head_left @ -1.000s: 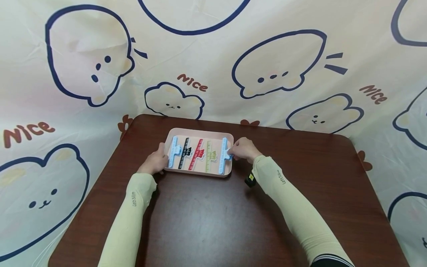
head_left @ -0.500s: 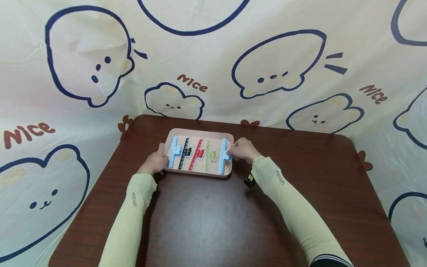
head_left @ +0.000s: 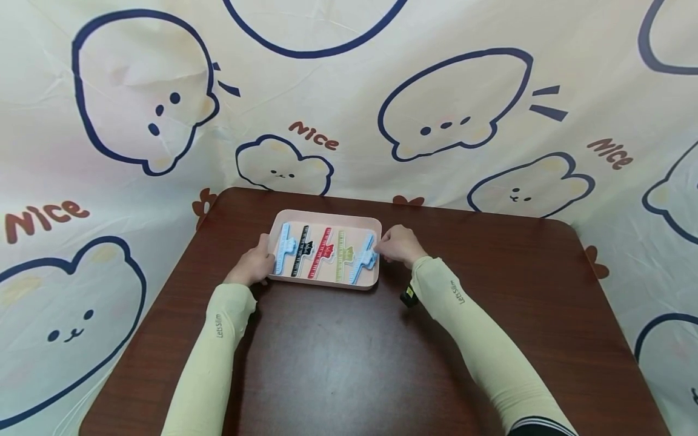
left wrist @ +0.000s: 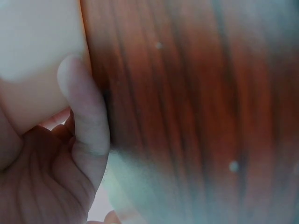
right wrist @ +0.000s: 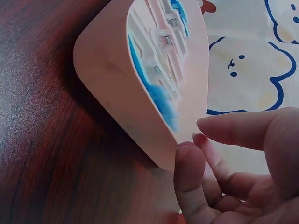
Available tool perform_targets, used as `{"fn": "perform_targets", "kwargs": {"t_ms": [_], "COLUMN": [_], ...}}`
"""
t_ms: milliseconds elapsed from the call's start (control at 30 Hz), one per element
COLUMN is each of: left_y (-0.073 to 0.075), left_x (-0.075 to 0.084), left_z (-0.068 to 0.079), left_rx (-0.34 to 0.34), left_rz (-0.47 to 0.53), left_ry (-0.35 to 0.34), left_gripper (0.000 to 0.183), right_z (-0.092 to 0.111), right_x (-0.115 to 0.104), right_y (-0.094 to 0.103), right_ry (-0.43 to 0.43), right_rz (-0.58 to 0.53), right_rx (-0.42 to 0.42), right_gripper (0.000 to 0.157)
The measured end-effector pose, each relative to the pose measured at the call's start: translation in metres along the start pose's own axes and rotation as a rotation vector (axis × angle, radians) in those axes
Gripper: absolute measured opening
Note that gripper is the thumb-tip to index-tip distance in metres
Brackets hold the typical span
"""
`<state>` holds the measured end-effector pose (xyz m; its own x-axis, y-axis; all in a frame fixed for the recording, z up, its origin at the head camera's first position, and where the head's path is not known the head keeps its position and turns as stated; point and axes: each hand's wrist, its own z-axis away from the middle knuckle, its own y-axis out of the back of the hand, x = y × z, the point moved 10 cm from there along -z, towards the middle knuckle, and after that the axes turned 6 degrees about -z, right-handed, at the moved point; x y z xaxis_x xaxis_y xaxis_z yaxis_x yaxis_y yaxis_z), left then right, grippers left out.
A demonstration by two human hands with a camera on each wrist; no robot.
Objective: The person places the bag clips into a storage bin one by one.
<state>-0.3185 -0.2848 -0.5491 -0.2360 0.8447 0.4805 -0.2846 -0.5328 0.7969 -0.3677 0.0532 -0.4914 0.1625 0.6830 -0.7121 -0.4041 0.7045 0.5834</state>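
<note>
A pale pink tray (head_left: 327, 283) sits near the far side of the table, carrying ruler clips in a row. From the left they are light blue (head_left: 282, 248), black (head_left: 301, 249), red (head_left: 322, 251), green (head_left: 340, 255) and another light blue clip (head_left: 364, 260), which lies slanted. My left hand (head_left: 252, 264) grips the tray's left side; in the left wrist view its thumb (left wrist: 84, 102) presses the tray wall. At the right rim, my right hand (head_left: 402, 245) is beside the slanted clip. The right wrist view shows a gap between thumb and index finger, with nothing pinched.
The dark wooden table (head_left: 327, 357) extends around the tray. A patterned cloth (head_left: 349, 91) with bear drawings hangs behind and along the sides. A small black device (head_left: 409, 295) shows under my right wrist.
The rightmost light blue clip has turned to a slant, its near end shifting left, and my right fingers have let go of it. The tray and left hand stay in place.
</note>
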Motion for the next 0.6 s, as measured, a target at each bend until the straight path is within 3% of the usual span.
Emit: {"fn": "perform_targets", "kwargs": {"t_ms": [600], "left_y": [-0.0009], "left_x": [0.0010], "left_z": [0.0021], "left_rx": [-0.015], "left_rz": [-0.004], "left_ry": [0.010], "left_gripper": [0.060], "right_z": [0.0025], "right_x": [0.0056], "right_y": [0.0079], "right_ry": [-0.013], "right_rz": [-0.025], "right_rx": [0.004], "right_gripper": [0.026]}}
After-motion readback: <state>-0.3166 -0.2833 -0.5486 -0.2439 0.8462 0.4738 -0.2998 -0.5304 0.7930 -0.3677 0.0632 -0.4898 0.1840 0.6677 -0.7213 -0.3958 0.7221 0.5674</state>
